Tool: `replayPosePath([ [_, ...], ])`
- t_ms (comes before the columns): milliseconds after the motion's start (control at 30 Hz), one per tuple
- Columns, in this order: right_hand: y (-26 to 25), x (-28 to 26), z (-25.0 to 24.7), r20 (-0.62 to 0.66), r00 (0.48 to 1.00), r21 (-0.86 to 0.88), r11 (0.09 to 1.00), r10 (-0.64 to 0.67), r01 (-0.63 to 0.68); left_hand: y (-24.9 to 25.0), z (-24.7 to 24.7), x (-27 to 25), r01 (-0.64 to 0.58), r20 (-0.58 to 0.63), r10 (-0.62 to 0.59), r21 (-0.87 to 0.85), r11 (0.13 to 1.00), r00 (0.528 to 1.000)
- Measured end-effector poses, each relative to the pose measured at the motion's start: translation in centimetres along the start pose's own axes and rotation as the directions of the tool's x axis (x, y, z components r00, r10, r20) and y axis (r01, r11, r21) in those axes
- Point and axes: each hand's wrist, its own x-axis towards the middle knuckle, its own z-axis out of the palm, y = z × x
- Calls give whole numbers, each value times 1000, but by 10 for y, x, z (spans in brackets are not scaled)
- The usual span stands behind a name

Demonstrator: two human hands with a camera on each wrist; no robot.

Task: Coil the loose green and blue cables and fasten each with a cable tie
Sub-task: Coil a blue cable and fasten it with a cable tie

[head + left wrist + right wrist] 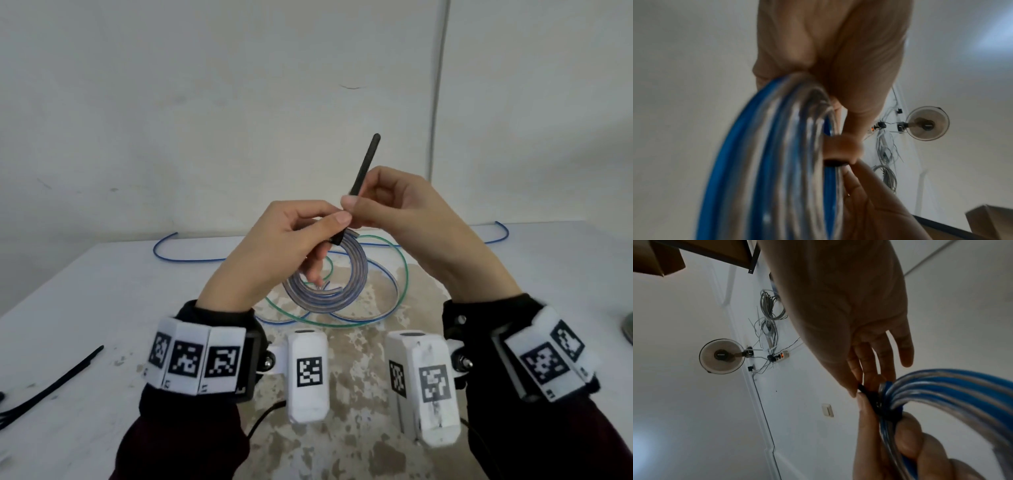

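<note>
Worktop: white worktop (102, 291), its paint worn to brown patches in the middle — it stands against a plain white wall (205, 102).
Room: a round fan (722, 355) and tangled grey wires hang on a wall.
Blue cable: glossy blue coil (329, 281), round, held above the worktop.
Left hand: left hand (274, 253) grips the coil at its top.
Right hand: right hand (404, 205) pinches the cable tie.
Cable tie: thin black cable tie (366, 164) wraps the coil — its tail points up and away.
Green cable: loose green cable (404, 274) loops on the worktop under the coil.
Spare ties: black spare ties (51, 387) lie at the left edge.
</note>
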Motion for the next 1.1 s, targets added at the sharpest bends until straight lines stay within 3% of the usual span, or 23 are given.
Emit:
replayPosePath([
  [133, 1, -1, 3, -64, 998, 29, 999, -19, 21, 0, 8, 1, -18, -47, 21, 50, 999, 999],
  [333, -6, -3, 1, -58, 998, 12, 1000, 7, -7, 4, 12, -2, -123, -95, 145, 200, 972, 985],
  [467, -5, -3, 9, -152, 988, 4, 999, -38, 39, 3, 13, 1, -171, -152, 228, 317, 933, 962],
  [633, -10, -6, 3, -102, 995, 103, 994, -13, 24, 11, 18, -4, -289, -134, 428, 557, 779, 894],
  [767, -10, -8, 1, -108, 994, 80, 996, -18, 27, 13, 21, -7, -295, -111, 474, 653, 697, 873],
  [833, -11, -7, -1, -84, 996, 63, 998, -1, 6, 13, 23, -8, -277, -110, 457, 663, 696, 883],
  [900, -11, -5, -6, -73, 997, 53, 999, 16, -12, 13, 24, -6, -239, -109, 381, 615, 751, 918],
  [1000, -11, -4, -12, -84, 996, 65, 997, 34, -28, 13, 15, -4, -130, -20, 141, 271, 954, 990],
  [1100, -9, -5, -13, -76, 996, 34, 999, 39, -36, 11, -2, -7, -53, 30, 50, 94, 994, 998],
])
